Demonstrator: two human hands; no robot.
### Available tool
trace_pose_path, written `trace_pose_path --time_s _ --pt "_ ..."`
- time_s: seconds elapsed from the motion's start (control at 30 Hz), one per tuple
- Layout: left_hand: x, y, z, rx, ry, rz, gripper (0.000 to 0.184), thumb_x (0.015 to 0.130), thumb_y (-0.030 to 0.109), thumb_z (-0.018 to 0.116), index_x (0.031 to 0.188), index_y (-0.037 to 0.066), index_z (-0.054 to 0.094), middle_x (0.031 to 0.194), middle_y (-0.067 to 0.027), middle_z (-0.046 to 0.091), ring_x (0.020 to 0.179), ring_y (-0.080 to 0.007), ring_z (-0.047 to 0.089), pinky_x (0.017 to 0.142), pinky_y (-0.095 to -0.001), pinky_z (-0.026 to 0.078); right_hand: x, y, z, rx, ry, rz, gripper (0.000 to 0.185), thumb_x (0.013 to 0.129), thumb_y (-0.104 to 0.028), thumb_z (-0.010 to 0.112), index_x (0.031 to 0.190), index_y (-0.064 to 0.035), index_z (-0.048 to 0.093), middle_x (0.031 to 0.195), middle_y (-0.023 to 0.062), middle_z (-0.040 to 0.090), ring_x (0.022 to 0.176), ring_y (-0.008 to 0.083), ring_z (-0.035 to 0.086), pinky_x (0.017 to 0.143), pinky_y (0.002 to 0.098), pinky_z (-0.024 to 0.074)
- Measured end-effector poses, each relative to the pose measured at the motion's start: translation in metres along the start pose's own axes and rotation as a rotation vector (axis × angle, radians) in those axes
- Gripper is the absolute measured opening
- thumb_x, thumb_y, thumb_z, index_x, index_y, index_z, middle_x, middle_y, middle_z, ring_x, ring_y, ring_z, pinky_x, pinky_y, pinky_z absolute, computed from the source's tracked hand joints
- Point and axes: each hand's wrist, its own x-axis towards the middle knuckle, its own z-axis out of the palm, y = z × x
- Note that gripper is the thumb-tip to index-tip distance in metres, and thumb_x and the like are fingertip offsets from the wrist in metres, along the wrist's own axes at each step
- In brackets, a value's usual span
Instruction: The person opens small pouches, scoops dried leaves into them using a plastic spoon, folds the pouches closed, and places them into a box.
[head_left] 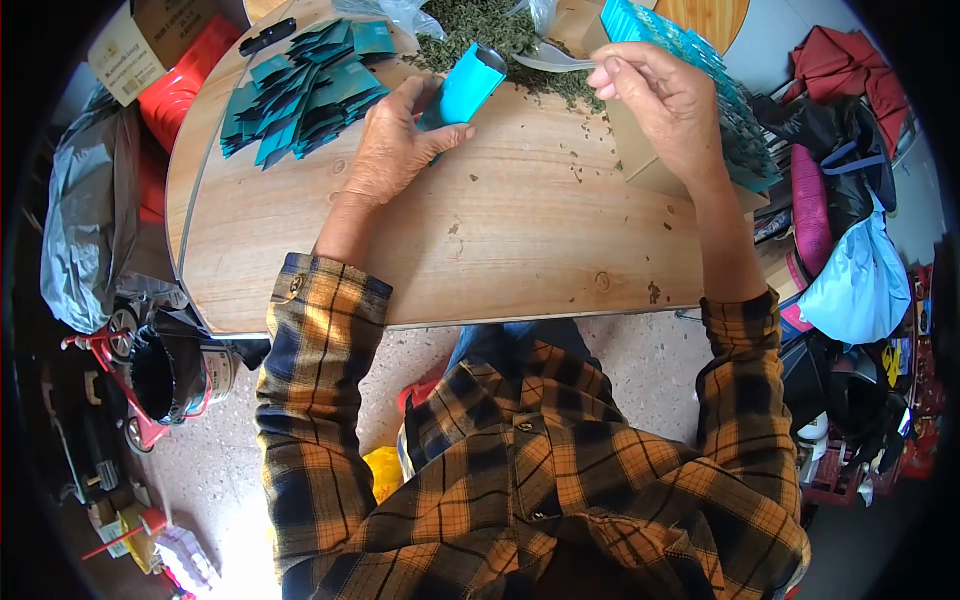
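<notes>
My left hand (pixel 393 143) is closed around a teal pouch (pixel 464 92), which is tilted with its open mouth facing up and to the right. In my right hand (pixel 668 108) the handle of a clear plastic spoon (pixel 552 60) is pinched between thumb and fingers. The spoon's bowl is beside the pouch mouth, over the edge of a heap of dried green leaves (pixel 478 28). Whether any leaf lies in the spoon or inside the pouch, I cannot make out. Several flat teal pouches (pixel 318 88) lie stacked in an overlapping pile left of my left hand.
A cardboard box (pixel 648 150) packed with upright teal packets (pixel 715 105) stands on the right of the wooden table (pixel 480 250). Leaf crumbs are scattered across the tabletop. A black object (pixel 268 37) lies at the back left. Bags and clothes (pixel 858 270) are piled beyond the right side.
</notes>
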Motion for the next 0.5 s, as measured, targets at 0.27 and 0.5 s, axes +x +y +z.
trace_pose_path --time_s 0.27,0.5 --pt "-0.002 0.008 -0.001 0.128 0.035 0.066 0.06 0.069 0.021 0.082 0.118 -0.002 0.055 0.107 -0.0244 0.065 0.104 -0.0345 0.063 0.089 -0.0385 0.05 0.027 -0.02 -0.002 -0.355 -0.184 -0.205 0.01 0.089 -0.005 0.056 0.093 0.0003 0.062 0.075 0.0047 0.062 0.067 0.0087 0.056 0.062 0.0258 0.0461" --pt "-0.003 0.012 -0.002 0.144 0.032 0.063 0.06 0.068 0.019 0.082 0.118 -0.003 0.055 0.107 -0.0238 0.065 0.101 -0.0341 0.064 0.087 -0.0383 0.05 0.063 -0.025 0.024 -0.178 0.016 -0.969 0.007 0.072 -0.003 0.058 0.072 -0.0022 0.051 0.065 0.0125 0.056 0.063 0.0282 0.058 0.06 0.0401 0.0444"
